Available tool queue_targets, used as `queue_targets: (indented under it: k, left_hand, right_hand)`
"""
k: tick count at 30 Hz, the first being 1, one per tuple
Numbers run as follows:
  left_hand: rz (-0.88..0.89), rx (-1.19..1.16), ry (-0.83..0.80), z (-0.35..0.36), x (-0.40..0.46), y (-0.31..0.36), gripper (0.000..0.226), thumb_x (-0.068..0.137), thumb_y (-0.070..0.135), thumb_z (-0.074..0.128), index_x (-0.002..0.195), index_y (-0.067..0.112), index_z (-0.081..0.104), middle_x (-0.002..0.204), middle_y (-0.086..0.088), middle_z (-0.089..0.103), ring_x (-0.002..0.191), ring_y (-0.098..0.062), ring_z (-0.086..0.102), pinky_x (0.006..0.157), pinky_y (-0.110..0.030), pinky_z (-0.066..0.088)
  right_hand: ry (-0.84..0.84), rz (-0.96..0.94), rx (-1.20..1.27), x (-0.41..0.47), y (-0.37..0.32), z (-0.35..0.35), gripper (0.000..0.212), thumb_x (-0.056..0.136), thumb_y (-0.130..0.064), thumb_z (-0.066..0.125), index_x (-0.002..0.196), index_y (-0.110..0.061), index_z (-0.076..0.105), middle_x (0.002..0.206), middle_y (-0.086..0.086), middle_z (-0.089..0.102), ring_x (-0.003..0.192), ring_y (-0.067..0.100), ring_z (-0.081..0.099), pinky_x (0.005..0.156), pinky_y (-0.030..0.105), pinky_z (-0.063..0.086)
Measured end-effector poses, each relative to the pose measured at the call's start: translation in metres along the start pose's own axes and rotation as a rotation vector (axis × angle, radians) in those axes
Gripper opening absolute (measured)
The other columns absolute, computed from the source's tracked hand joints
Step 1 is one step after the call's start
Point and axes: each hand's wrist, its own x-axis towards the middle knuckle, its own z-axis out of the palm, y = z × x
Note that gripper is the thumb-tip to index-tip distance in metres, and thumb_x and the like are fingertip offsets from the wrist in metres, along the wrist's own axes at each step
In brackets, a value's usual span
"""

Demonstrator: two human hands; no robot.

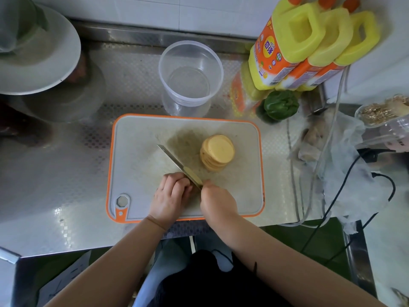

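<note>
Hands meet at the 6 o'clock side of the flat grey plastic cutting board with an orange rim point(137, 138). The right hand point(218, 201) is wrapped tight round the handle of the long silver metal knife point(177, 165). The blade points out to 10 o'clock, low over the board.

The left hand point(171, 194) sits just beside the blade, on its 9 o'clock side. Its fingers are curled down toward the board. I cannot tell if it holds anything under them.

The neat stack of round yellow potato slices point(217, 152) stands on the board at 1 o'clock from the hands. It is near the blade but not touching it.

The board lies on a shiny metal counter point(55, 173). A clear round plastic tub point(188, 103) stands just past the board at 12 o'clock. Three yellow plastic bottles with orange labels point(309, 41) stand at 1 o'clock, with a dark green pepper point(281, 105) in front of them. A crinkly clear plastic bag point(345, 173) and a thin black cable point(327, 209) lie at 3 o'clock. A big pale round plate point(44, 52) is at 10 o'clock.
</note>
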Motion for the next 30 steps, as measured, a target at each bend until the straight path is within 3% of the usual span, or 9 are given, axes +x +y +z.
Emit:
queue_targets:
  k: [4,7,10,14,17,20,22,30]
  left_hand:
    - [0.013,0.002,0.013,-0.001,0.0,0.0,0.01,0.104,0.02,0.048,0.102,0.011,0.05,0.107,-0.007,0.049,0.087,-0.027,0.051,0.074,-0.035,0.047]
    - [0.034,0.009,0.032,-0.002,-0.002,0.0,0.017,0.104,0.02,0.049,0.116,0.008,0.05,0.109,-0.008,0.051,0.089,-0.028,0.054,0.074,-0.035,0.049]
    - [0.058,0.078,0.008,-0.002,-0.001,0.0,0.027,0.106,0.024,0.045,0.13,0.013,0.049,0.108,-0.005,0.048,0.088,-0.025,0.051,0.074,-0.033,0.048]
    - [0.048,0.087,0.001,-0.002,-0.001,-0.001,0.028,0.106,0.027,0.046,0.131,0.016,0.051,0.106,-0.004,0.047,0.088,-0.024,0.051,0.075,-0.033,0.048]
    - [0.049,0.096,0.009,-0.001,0.0,0.001,0.027,0.106,0.027,0.046,0.13,0.016,0.052,0.105,-0.004,0.047,0.087,-0.025,0.052,0.074,-0.032,0.048]
    - [0.047,0.091,0.001,-0.001,0.001,0.001,0.027,0.107,0.026,0.046,0.131,0.015,0.052,0.105,-0.005,0.047,0.088,-0.025,0.051,0.075,-0.033,0.048]
    - [0.039,0.077,-0.007,-0.001,0.001,0.001,0.027,0.107,0.025,0.045,0.131,0.015,0.051,0.105,-0.005,0.046,0.089,-0.025,0.05,0.076,-0.033,0.047]
    - [0.032,0.081,-0.004,-0.001,0.002,0.002,0.027,0.106,0.024,0.045,0.13,0.014,0.052,0.105,-0.005,0.046,0.088,-0.025,0.05,0.076,-0.034,0.049]
  right_hand:
    - [0.001,0.025,0.058,0.004,0.008,-0.005,0.025,0.094,-0.009,0.049,0.118,-0.008,0.05,0.107,0.011,0.064,0.099,0.031,0.061,0.077,0.034,0.046]
    - [-0.006,-0.037,0.053,0.005,0.013,-0.009,0.023,0.095,-0.018,0.05,0.116,-0.009,0.051,0.104,0.01,0.063,0.095,0.029,0.062,0.072,0.033,0.044]
    - [-0.001,-0.135,0.041,0.001,0.018,-0.011,0.034,0.098,-0.036,0.045,0.117,-0.009,0.049,0.105,0.009,0.062,0.093,0.029,0.062,0.068,0.032,0.041]
    - [-0.093,-0.135,0.181,-0.001,0.027,-0.021,0.051,0.098,-0.055,0.029,0.112,-0.012,0.052,0.099,0.007,0.057,0.091,0.026,0.058,0.07,0.033,0.042]
    - [-0.01,-0.088,0.302,0.004,0.037,-0.028,0.038,0.103,-0.043,0.028,0.102,-0.014,0.054,0.083,-0.001,0.057,0.082,0.019,0.059,0.067,0.028,0.041]
    - [0.017,-0.168,0.281,0.011,0.038,-0.03,0.031,0.099,-0.033,0.046,0.124,-0.017,0.053,0.105,0.001,0.066,0.095,0.02,0.062,0.077,0.032,0.051]
    - [0.033,-0.19,0.287,0.016,0.036,-0.029,0.034,0.096,-0.035,0.051,0.125,-0.017,0.055,0.107,0.003,0.067,0.096,0.022,0.063,0.08,0.037,0.053]
    - [0.269,-0.059,0.37,0.025,0.034,-0.012,0.02,0.096,-0.027,0.048,0.102,-0.015,0.064,0.083,0.001,0.066,0.074,0.02,0.06,0.06,0.028,0.043]
